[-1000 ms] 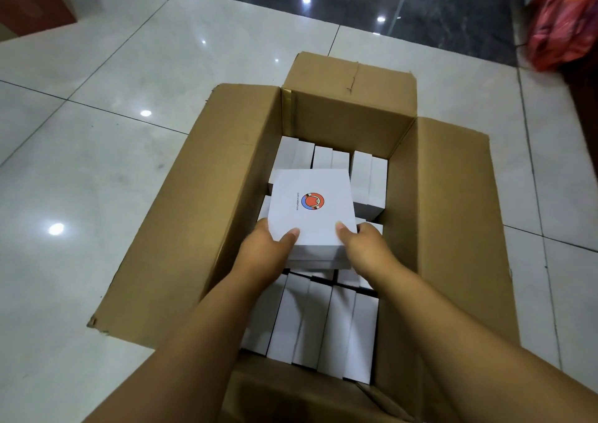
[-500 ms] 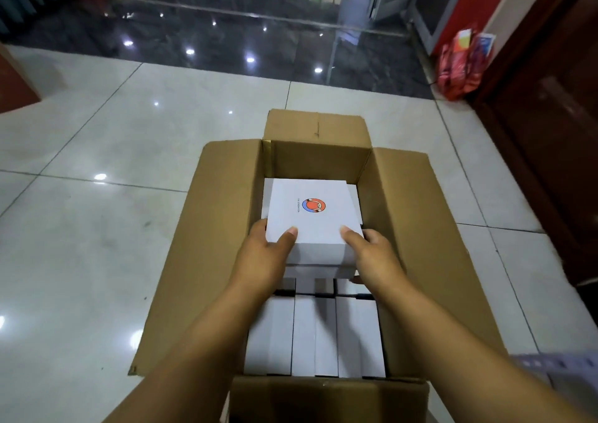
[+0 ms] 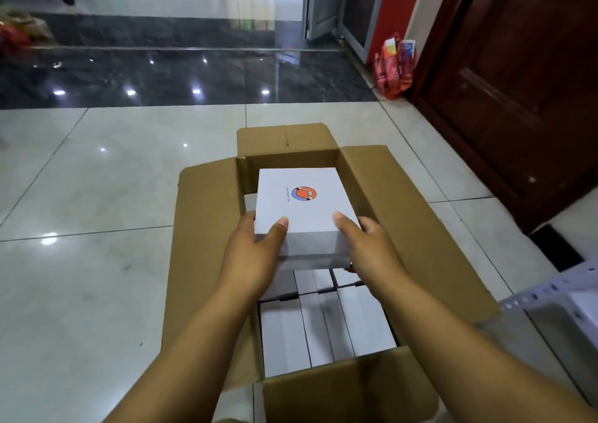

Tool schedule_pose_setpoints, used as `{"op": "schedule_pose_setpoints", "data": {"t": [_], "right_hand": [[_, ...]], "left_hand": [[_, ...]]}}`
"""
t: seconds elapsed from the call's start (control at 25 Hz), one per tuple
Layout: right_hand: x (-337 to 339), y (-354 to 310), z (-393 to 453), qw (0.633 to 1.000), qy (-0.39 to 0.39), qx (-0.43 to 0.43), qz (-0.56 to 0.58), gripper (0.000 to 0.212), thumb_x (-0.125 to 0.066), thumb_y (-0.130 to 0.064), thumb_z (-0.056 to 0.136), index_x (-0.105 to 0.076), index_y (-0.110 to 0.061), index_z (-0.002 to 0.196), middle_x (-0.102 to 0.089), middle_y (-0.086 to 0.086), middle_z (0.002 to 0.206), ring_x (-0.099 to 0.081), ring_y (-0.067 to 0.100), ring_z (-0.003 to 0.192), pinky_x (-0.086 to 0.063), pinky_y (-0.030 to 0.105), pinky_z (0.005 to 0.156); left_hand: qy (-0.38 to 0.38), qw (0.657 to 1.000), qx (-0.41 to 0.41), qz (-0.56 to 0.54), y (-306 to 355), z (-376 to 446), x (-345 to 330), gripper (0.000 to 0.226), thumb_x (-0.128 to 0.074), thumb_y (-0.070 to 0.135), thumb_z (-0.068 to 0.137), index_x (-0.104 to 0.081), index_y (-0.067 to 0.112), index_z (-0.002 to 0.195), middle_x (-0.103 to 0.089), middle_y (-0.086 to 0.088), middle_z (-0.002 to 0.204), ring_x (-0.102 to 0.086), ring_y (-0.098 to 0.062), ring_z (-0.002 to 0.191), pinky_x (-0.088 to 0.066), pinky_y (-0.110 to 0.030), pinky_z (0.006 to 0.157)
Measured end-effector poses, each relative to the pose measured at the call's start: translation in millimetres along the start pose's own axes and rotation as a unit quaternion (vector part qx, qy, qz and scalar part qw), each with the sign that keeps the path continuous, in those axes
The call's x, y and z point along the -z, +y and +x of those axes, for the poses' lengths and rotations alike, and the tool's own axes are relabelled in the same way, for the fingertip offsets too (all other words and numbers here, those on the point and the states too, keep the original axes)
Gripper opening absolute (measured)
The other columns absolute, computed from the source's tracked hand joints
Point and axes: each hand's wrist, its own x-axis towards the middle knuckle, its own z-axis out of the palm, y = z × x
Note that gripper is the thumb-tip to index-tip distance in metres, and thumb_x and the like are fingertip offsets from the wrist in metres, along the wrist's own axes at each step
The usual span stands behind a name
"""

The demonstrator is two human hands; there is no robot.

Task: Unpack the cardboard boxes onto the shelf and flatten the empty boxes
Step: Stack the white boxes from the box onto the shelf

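Gripping a white logo box (image 3: 299, 209) from both sides, the left hand (image 3: 255, 248) and right hand (image 3: 365, 244) hold it above the open cardboard carton (image 3: 207, 244) of white boxes (image 3: 323, 328).

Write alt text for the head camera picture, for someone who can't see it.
Two hands, left and right, grip a white rectangular carton with a round red and blue logo above an open brown cardboard box on pale floor tiles. More plain white cartons stand packed inside.
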Motion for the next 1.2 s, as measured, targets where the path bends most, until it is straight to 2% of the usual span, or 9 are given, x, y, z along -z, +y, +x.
{"op": "schedule_pose_setpoints", "data": {"t": [0.12, 0.32, 0.44, 0.56, 0.64, 0.76, 0.88, 1.0, 1.2], "right_hand": [[20.9, 4.7, 6.0, 0.999, 0.034, 0.015, 0.008, 0.025, -0.058, -0.042, 0.092, -0.062, -0.018, 0.097, -0.064, -0.007, 0.087, -0.06, 0.015, 0.079, -0.054, 0.042, 0.079], [67.8, 7.7, 18.3, 0.996, 0.082, 0.04, 0.006, 0.02, -0.061, -0.043, 0.09, -0.063, -0.025, 0.082, -0.065, -0.011, 0.081, -0.06, 0.01, 0.077, -0.054, 0.045, 0.081], [96.3, 8.9, 24.5, 0.994, 0.099, 0.053, 0.011, 0.017, -0.06, -0.045, 0.09, -0.062, -0.029, 0.086, -0.065, -0.011, 0.088, -0.06, 0.012, 0.084, -0.057, 0.043, 0.078], [123.6, 14.0, 27.4, 0.99, 0.128, 0.058, 0.014, 0.023, -0.058, -0.048, 0.09, -0.063, -0.027, 0.099, -0.063, -0.01, 0.091, -0.059, 0.013, 0.087, -0.053, 0.03, 0.065], [138.3, 15.8, 23.9, 0.986, 0.152, 0.065, 0.015, 0.02, -0.057, -0.05, 0.089, -0.062, -0.031, 0.09, -0.062, -0.014, 0.087, -0.059, 0.013, 0.086, -0.052, 0.03, 0.066], [159.5, 12.0, 14.3, 0.979, 0.191, 0.066, 0.016, 0.016, -0.056, -0.05, 0.089, -0.058, -0.035, 0.084, -0.061, -0.019, 0.084, -0.059, 0.01, 0.083, -0.053, 0.028, 0.068], [185.0, 5.8, -0.1, 0.966, 0.252, 0.051, 0.014, 0.016, -0.056, -0.052, 0.088, -0.058, -0.036, 0.091, -0.06, -0.02, 0.083, -0.059, 0.009, 0.082, -0.057, 0.034, 0.075], [204.2, 1.7, -14.2, 0.953, 0.3, 0.037, 0.027, 0.019, -0.057, -0.052, 0.088, -0.06, -0.034, 0.096, -0.061, -0.018, 0.087, -0.058, 0.01, 0.086, -0.057, 0.044, 0.083], [231.5, -4.5, -43.6, 0.933, 0.357, 0.029, 0.033, 0.019, -0.058, -0.053, 0.086, -0.059, -0.035, 0.094, -0.061, -0.017, 0.093, -0.059, 0.015, 0.095, -0.055, 0.049, 0.087]], "left_hand": [[-0.017, 1.0, -0.013, 0.002, 8.3, 8.5, -19.2, 0.02, -0.053, 0.038, 0.094, -0.046, 0.032, 0.113, -0.057, 0.012, 0.103, -0.056, -0.004, 0.09, -0.053, -0.034, 0.08], [-0.049, 0.998, -0.035, -0.004, 29.8, 8.8, -65.4, 0.026, -0.049, 0.038, 0.096, -0.045, 0.031, 0.121, -0.052, 0.019, 0.102, -0.054, -0.002, 0.088, -0.042, -0.01, 0.061], [-0.068, 0.997, -0.043, -0.012, 37.8, 10.6, -96.2, 0.041, -0.049, 0.042, 0.095, -0.041, 0.028, 0.133, -0.048, 0.015, 0.112, -0.052, -0.008, 0.093, -0.045, -0.019, 0.072], [-0.091, 0.995, -0.045, -0.016, 39.7, 16.4, -121.5, 0.046, -0.051, 0.047, 0.091, -0.042, 0.031, 0.132, -0.047, 0.012, 0.111, -0.051, -0.014, 0.102, -0.051, -0.035, 0.082], [-0.112, 0.992, -0.044, -0.025, 41.1, 20.4, -134.7, 0.043, -0.053, 0.051, 0.087, -0.045, 0.035, 0.126, -0.051, 0.014, 0.106, -0.054, -0.017, 0.103, -0.054, -0.04, 0.086], [-0.138, 0.987, -0.056, -0.055, 52.3, 22.9, -157.3, 0.034, -0.056, 0.049, 0.087, -0.046, 0.037, 0.117, -0.05, 0.026, 0.098, -0.055, -0.01, 0.097, -0.054, -0.042, 0.086], [-0.187, 0.978, -0.065, -0.073, 74.8, 16.6, -183.5, 0.036, -0.055, 0.047, 0.088, -0.047, 0.033, 0.12, -0.052, 0.022, 0.1, -0.054, -0.009, 0.094, -0.055, -0.042, 0.084], [-0.233, 0.966, -0.079, -0.083, 90.6, 8.3, -203.2, 0.035, -0.055, 0.047, 0.087, -0.047, 0.034, 0.118, -0.052, 0.023, 0.099, -0.054, -0.005, 0.091, -0.054, -0.031, 0.073], [-0.297, 0.946, -0.102, -0.082, 113.1, -5.9, -226.3, 0.038, -0.056, 0.056, 0.079, -0.048, 0.038, 0.112, -0.054, 0.022, 0.102, -0.057, -0.009, 0.093, -0.056, -0.037, 0.078]]}}
